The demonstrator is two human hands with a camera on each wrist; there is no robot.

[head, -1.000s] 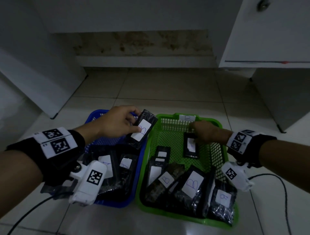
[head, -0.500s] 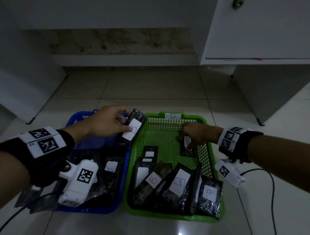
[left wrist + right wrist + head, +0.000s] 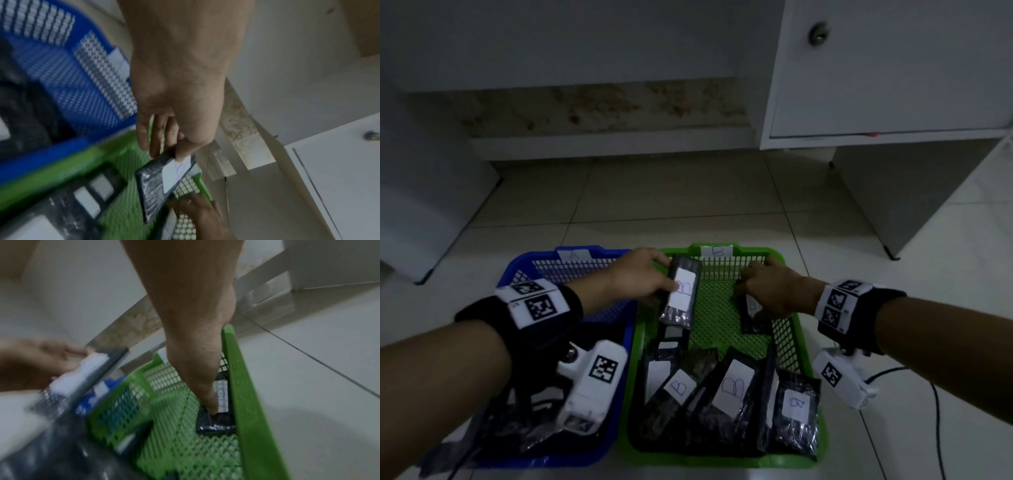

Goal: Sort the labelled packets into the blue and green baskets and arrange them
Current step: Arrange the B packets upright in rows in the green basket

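My left hand (image 3: 643,279) pinches a black packet (image 3: 681,296) with a white "B" label, held above the far left part of the green basket (image 3: 806,455); the same packet (image 3: 164,183) shows in the left wrist view. My right hand (image 3: 767,291) rests on another labelled black packet (image 3: 751,317) that lies flat against the green basket's right wall; a straight finger (image 3: 207,395) presses that packet (image 3: 218,423). Several "B" packets (image 3: 732,387) lie at the basket's near end. The blue basket (image 3: 571,263) stands to the left with dark packets (image 3: 524,421) in it.
Both baskets sit on a pale tiled floor (image 3: 654,198). A white cabinet (image 3: 887,78) with a knob stands at the back right, a white panel (image 3: 424,205) at the left. A black cable (image 3: 935,411) trails on the floor right of the green basket.
My left hand has carried the "B" packet from over the blue basket's edge to above the green basket. My right hand has slid its packet toward the right wall.
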